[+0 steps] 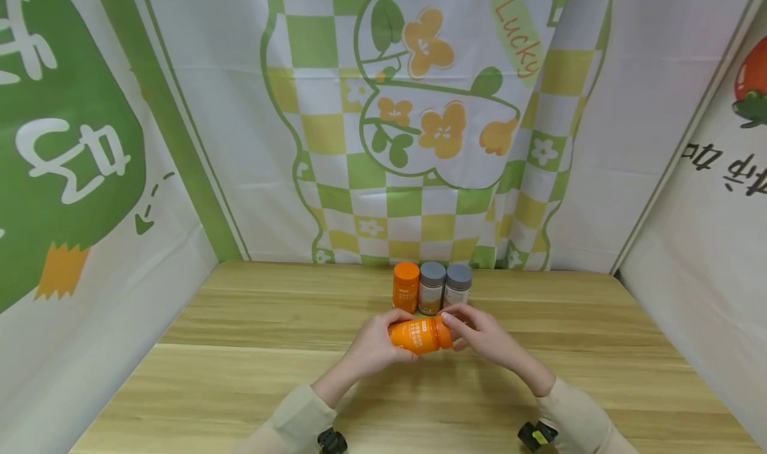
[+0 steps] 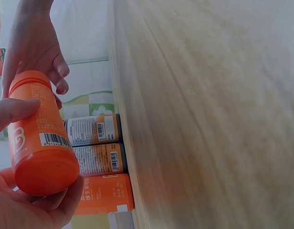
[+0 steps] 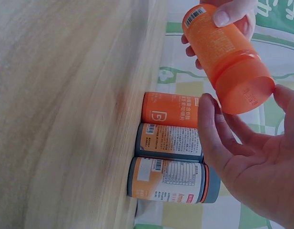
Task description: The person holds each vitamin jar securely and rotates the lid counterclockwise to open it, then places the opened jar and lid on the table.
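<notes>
Beige sleeves come nearest in the head view, on the near side of an orange bottle held tilted sideways over the bench. The left hand grips the bottle's body; the right hand pinches its cap. Just beyond the held bottle, a second orange bottle and two grey-capped bottles stand side by side, with a checked cloth farther behind it.

In the left wrist view, the left thumb lies across the held bottle, and a barcode shows near its base.

In the right wrist view, the right thumb touches the cap's edge; small print marks the cap's top.
</notes>
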A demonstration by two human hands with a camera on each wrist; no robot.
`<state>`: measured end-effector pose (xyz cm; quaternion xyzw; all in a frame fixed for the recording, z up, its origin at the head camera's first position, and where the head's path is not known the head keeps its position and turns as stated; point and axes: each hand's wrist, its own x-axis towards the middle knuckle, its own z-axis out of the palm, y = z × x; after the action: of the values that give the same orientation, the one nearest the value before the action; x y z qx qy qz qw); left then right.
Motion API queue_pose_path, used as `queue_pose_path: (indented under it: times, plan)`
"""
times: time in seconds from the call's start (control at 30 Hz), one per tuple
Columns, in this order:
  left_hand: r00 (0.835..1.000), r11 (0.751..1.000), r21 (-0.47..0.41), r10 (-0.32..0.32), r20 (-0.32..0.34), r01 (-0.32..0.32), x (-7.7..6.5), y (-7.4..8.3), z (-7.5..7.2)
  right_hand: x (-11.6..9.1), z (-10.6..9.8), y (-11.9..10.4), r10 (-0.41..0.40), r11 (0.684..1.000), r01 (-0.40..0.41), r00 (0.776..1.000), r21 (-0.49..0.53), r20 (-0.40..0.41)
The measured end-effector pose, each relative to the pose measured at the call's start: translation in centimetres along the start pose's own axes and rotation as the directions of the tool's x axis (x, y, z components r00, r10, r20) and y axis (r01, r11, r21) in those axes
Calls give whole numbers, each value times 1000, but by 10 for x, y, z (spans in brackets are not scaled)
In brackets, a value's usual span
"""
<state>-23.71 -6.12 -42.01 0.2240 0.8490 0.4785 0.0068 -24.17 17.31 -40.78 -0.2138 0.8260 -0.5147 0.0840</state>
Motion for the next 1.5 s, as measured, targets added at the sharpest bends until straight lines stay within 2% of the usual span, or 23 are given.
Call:
queue_pose_path:
  times: [0.17, 0.43, 0.87, 1.0, 1.23, 1.5]
  plan:
    - [1000, 1000, 2, -6, 5, 6, 0, -1, 1, 0, 0, 1, 47, 998, -47, 999, 33, 13]
    - [1000, 1000, -3, -7, 3, 7, 1, -3, 2, -2, -4, -3, 64, 994, -67, 997, 84, 43]
    - [1000, 1000, -15, -14, 8, 14, 0, -3, 1, -1, -4, -1, 40, 998, -42, 998, 42, 50]
    - [1000, 1000, -10, -9, 9, 9, 0, -2, 0, -1, -5, 0, 8, 1000, -9, 999, 12, 49]
    - [1000, 1000, -4, -10, 14, 10, 0, 0, -1, -2, -7, -1, -109, 986, 113, 993, -124, 40]
    - [1000, 1000, -18, -15, 20, 15, 0, 0, -1, -3, -8, 0, -185, 979, 190, 981, -74, 64]
